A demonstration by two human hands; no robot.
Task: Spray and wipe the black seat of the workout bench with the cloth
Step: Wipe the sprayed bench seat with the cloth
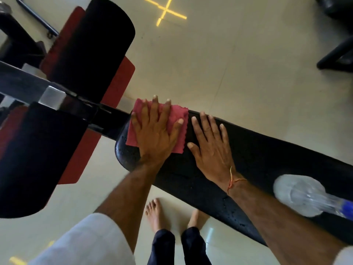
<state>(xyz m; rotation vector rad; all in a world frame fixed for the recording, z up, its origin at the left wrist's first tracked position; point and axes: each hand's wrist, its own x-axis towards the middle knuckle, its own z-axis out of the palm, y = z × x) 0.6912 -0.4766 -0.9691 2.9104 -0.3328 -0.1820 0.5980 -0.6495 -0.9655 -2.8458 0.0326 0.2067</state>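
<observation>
The long black bench seat [267, 155] runs from the centre to the lower right, and water droplets dot its surface. A pink cloth [179, 116] lies on the seat's rounded left end. My left hand [155, 131] presses flat on the cloth with its fingers spread. Just to the right, my right hand [209, 144] rests palm-down on the bare seat, fingers apart, holding nothing. A clear plastic bottle [299, 196] with a blue part lies blurred on the seat at the right, beside my right forearm.
Two black roller pads [103, 44] with red end plates sit on a dark metal bar [28, 83] left of the seat. My bare feet [154, 213] stand on the pale tiled floor, which carries a yellow cross [165, 10]. Dark equipment [336, 54] fills the top right.
</observation>
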